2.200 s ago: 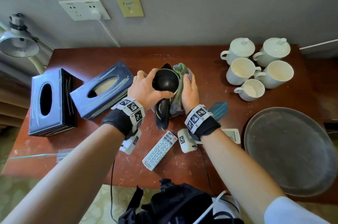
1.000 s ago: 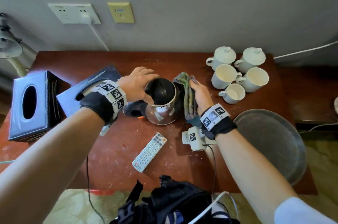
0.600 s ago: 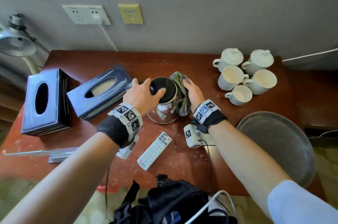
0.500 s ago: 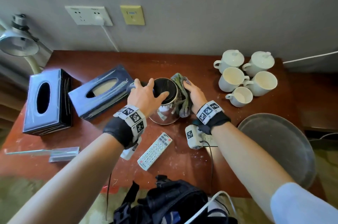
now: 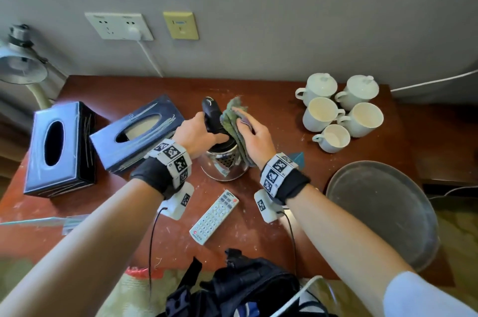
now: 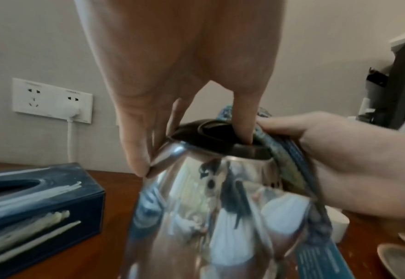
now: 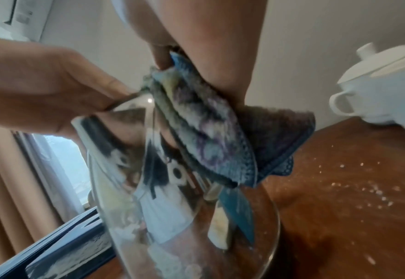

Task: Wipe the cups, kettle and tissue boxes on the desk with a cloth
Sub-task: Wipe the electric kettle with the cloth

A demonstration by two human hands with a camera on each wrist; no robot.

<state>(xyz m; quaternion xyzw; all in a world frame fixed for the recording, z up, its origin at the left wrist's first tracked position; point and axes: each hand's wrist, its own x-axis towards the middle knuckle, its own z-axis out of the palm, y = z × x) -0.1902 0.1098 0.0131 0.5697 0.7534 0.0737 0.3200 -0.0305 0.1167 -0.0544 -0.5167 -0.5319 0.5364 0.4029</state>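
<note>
The steel kettle (image 5: 224,165) stands mid-desk (image 5: 271,115), between the nearer tissue box (image 5: 137,135) and the cups (image 5: 336,115). The left hand (image 5: 195,135) grips its black top, thumb on the lid, fingers curled over the rim. The right hand (image 5: 256,139), fingers fairly straight, presses the folded cloth (image 5: 234,125) flat against the kettle's right side

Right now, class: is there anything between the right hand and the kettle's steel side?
Yes. The folded cloth lies between the right hand and the kettle, pressed against its side. The left hand grips the kettle's lid directly.
</note>
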